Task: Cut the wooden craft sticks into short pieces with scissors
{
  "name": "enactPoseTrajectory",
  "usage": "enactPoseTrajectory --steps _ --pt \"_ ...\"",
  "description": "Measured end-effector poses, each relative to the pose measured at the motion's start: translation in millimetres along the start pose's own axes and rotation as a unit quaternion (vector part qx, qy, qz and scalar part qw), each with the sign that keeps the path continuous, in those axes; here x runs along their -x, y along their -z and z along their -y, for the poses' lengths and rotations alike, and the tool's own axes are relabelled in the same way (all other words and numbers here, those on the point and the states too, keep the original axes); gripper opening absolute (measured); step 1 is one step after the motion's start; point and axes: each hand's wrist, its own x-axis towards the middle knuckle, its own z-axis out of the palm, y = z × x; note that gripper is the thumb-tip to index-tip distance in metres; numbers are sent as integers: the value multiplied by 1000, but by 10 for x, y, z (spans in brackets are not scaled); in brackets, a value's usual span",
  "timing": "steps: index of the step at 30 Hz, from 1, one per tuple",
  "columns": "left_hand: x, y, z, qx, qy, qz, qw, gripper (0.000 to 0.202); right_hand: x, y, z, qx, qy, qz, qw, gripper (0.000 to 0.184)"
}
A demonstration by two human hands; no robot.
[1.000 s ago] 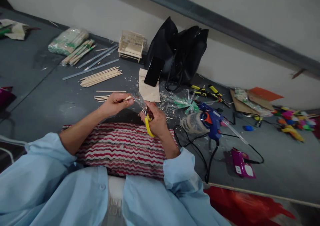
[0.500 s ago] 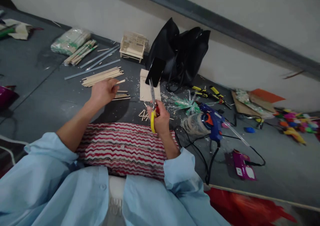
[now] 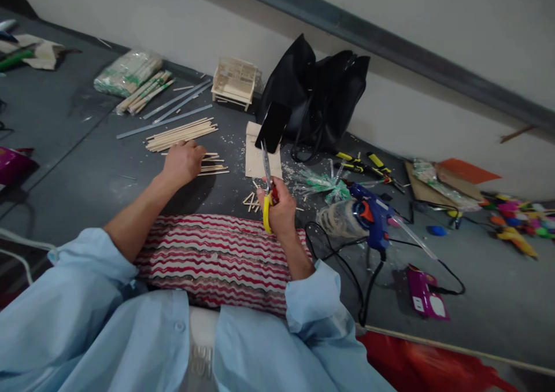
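Note:
My left hand (image 3: 184, 162) is low over the table, fingers curled down on a thin wooden stick (image 3: 211, 154) among a few shorter sticks (image 3: 215, 167); its fingertips are partly hidden. Just beyond it lies a bundle of longer pale sticks (image 3: 184, 134). In my right hand (image 3: 282, 210) are scissors (image 3: 266, 214) with a yellow handle loop, blades pointing away from me. Small cut stick pieces (image 3: 251, 202) lie beside that hand. Behind the scissors' tips, a black phone (image 3: 273, 127) leans on the bag, over a beige paper sheet (image 3: 255, 163).
A black bag (image 3: 321, 100) and a small wooden stick model (image 3: 235, 82) stand by the wall. On the right are a blue glue gun (image 3: 376, 221) with its cable, a plastic bottle (image 3: 340, 218) and pliers (image 3: 368, 169). A striped cushion (image 3: 217, 259) lies before me.
My left hand has lowered the stick it held up, and it now lies with the shorter sticks. My right hand still holds the scissors in nearly the same place. The view has shifted slightly.

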Motion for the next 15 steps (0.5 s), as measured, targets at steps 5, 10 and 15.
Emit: enactPoseTrajectory --steps 5,10,15 --pt "-19 161 164 -36 106 -21 993 40 -5 -4 -13 4 3 -1 1000 36" --pt "-33 188 270 -6 182 -15 983 39 0 -14 -28 7 -5 3 1000 37" --pt "-31 196 254 -24 174 -6 984 37 -2 -7 -30 8 -6 6 1000 38"
